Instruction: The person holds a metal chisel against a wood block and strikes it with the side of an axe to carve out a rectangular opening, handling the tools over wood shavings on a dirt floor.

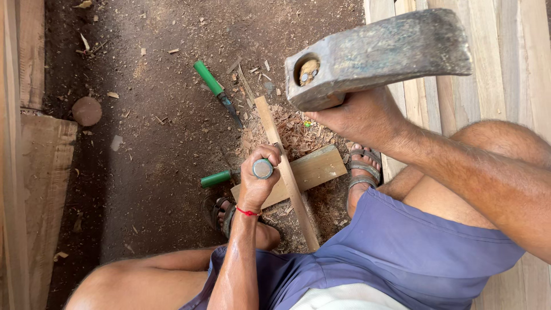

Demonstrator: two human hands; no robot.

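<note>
i see my left grip [259, 179] closed in a fist around the green-handled chisel [263, 168], thumb side up, forearm running straight down toward my lap with a red thread at the wrist. my right grip [359, 115] is raised above and to the right of that chisel, fingers wrapped tight just under the axe head [379, 54], forearm slanting in from the right edge. both knees are bent, sandalled feet below the chisel.

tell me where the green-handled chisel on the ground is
In the head view, the green-handled chisel lies on the dirt floor, upper middle, beyond the wood strip.
</note>
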